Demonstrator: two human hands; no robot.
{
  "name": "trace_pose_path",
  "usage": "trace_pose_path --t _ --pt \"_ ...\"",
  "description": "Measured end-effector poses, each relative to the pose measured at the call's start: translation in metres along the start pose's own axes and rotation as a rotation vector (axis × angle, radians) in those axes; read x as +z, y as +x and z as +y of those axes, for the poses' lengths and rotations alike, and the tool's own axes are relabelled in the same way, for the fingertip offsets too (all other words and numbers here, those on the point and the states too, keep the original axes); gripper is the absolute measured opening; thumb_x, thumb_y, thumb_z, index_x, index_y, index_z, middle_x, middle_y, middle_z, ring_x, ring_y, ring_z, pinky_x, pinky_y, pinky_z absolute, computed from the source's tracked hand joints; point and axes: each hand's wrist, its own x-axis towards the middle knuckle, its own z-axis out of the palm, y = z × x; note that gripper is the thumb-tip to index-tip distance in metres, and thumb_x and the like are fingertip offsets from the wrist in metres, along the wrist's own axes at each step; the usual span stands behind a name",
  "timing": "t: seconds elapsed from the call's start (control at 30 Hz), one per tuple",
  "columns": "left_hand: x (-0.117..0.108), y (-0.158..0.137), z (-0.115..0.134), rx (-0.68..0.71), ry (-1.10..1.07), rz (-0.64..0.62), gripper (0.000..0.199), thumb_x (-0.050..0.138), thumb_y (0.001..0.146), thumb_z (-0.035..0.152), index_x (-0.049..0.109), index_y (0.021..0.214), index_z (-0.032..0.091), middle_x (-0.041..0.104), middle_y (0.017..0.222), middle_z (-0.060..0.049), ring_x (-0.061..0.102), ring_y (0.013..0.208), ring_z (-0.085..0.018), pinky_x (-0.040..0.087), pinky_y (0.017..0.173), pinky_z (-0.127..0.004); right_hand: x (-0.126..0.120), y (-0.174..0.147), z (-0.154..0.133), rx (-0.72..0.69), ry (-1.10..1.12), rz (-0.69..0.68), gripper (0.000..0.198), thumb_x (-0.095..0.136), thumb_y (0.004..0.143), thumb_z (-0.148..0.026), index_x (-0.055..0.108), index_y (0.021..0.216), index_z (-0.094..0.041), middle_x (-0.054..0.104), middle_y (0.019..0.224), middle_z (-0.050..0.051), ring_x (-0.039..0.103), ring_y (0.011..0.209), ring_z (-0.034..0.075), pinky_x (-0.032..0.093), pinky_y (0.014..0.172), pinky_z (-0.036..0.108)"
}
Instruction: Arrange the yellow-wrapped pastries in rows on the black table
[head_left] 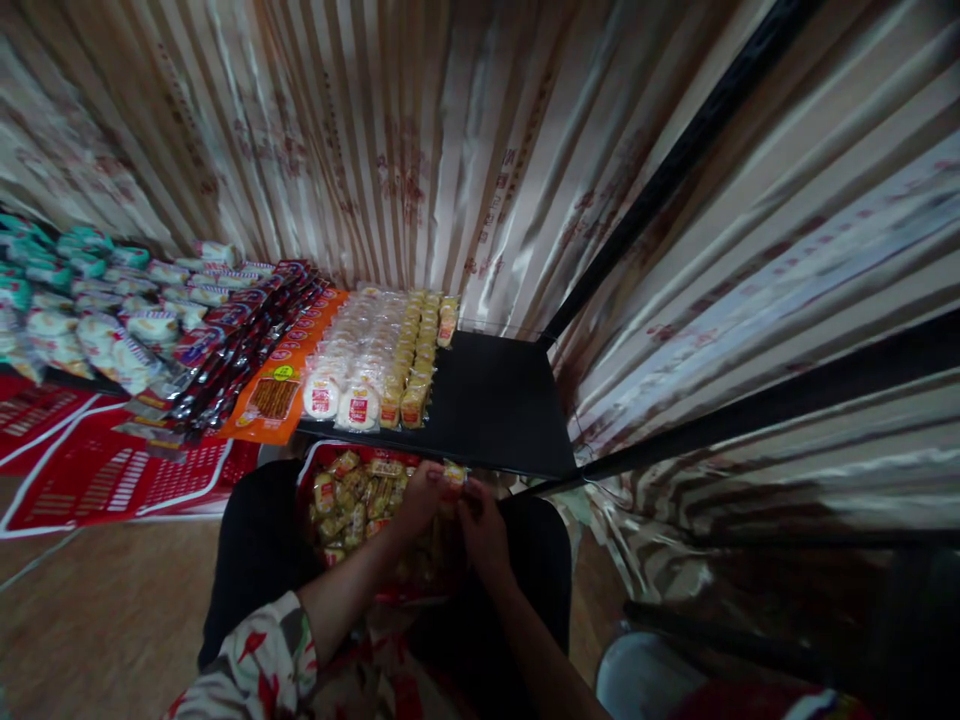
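Between my two hands is a small wrapped snack packet (454,476) with a yellow and red label. My left hand (421,495) pinches it from the left, and the fingers of my right hand (484,525) are closed at its right edge. Both hands are above the right part of a red basket (306,465) with a pale rim, set between my knees. Similar yellow-wrapped packets (356,505) fill the basket. Just beyond, on a black shelf (499,400), stand rows of yellow packets (414,385), with one packet (448,322) at the far end of a further row.
Left of the yellow rows lie round white packets (358,400), an orange snack bag (270,395), dark packs (247,330) and white and green packets. Red baskets (142,470) stand below the shelf. Black poles (675,180) and a pleated curtain (420,130) border the back and right.
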Motion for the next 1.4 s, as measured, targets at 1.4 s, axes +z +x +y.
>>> trace_pose_path --t 1.4 --pt "0.067 0.152 0.098 0.239 0.007 0.251 0.041 0.033 0.089 0.031 0.050 0.123 0.017 0.047 0.136 -0.009 0.031 0.134 -0.020 0.016 0.114 -0.039 0.038 0.264 -0.079 -0.233 -0.001 0.067 0.022 0.053 0.069 -0.035 0.063 0.085 -0.023 0.067 0.076 -0.001 0.060 0.069 0.016 0.048 0.066 0.027"
